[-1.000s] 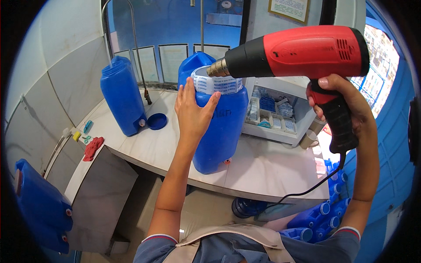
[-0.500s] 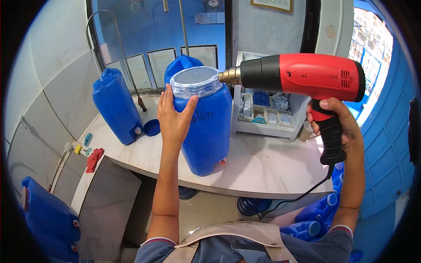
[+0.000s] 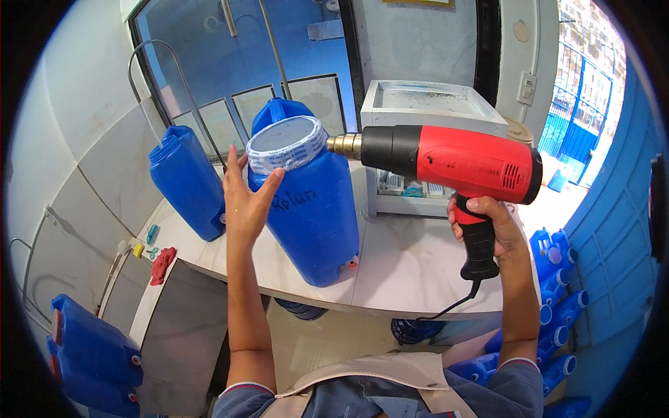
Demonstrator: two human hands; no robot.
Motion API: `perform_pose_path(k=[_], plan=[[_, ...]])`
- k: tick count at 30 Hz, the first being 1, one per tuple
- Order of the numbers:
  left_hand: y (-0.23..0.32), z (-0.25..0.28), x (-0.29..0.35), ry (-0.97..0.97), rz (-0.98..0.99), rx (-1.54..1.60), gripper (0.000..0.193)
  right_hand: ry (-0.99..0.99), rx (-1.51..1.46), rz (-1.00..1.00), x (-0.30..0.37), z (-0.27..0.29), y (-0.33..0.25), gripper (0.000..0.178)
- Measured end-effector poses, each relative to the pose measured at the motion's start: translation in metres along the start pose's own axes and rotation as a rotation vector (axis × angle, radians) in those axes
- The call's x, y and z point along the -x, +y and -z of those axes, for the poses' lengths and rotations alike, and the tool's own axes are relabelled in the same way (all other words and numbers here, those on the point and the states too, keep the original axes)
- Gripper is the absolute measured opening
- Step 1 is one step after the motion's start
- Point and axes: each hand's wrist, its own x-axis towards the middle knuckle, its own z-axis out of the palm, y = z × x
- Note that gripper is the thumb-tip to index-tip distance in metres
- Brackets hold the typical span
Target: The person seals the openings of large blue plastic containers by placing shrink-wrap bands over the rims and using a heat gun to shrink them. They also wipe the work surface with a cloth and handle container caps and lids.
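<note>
My right hand [image 3: 491,223] is wrapped round the black grip of a red and black heat gun [image 3: 474,164]. The gun's metal nozzle points left, right beside the cap of a tall blue water jug [image 3: 313,223]. Around the round cap [image 3: 286,136] sits a white shrink band [image 3: 289,159] with blue print, wrinkled along its edge. My left hand [image 3: 244,198] is open at the left of the cap, its fingers spread and its thumb against the band's lower edge. Dark handwriting marks the jug's side, and a small tap shows near its base.
Another blue jug [image 3: 187,184] stands at the left under a curved metal pipe. A white shelf unit [image 3: 432,129] with small packets is behind the gun. A red cloth [image 3: 162,266] lies at the counter's left end. Several blue jugs [image 3: 554,285] fill the lower right; the gun's cord [image 3: 453,306] hangs down.
The view has shifted. The jug is turned a little, so more of its handwriting shows, and the heat gun has come lower with its nozzle still beside the band. My left hand stays by the cap.
</note>
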Motion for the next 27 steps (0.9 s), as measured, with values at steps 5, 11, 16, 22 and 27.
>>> perform_pose_path(k=[5, 11, 16, 22, 27], plan=[[0.020, 0.021, -0.040, -0.341, -0.324, -0.165, 0.072, 0.017, 0.078, 0.076, 0.004, -0.009, 0.002, 0.030], [0.036, -0.005, -0.094, -0.761, -0.165, -0.205, 0.068, 0.059, 0.080, 0.018, -0.027, -0.015, -0.035, 0.026], [0.035, -0.008, -0.095, -0.846, 0.039, -0.199, 0.076, 0.073, 0.119, 0.041, -0.021, -0.017, -0.038, 0.028], [0.022, -0.013, -0.107, -0.853, 0.068, -0.050, 0.085, 0.098, 0.284, 0.212, 0.044, -0.025, 0.021, 0.039], [0.018, 0.008, -0.108, -0.678, -0.124, 0.417, 0.083, 0.047, 0.650, 0.363, 0.083, -0.051, 0.080, 0.033]])
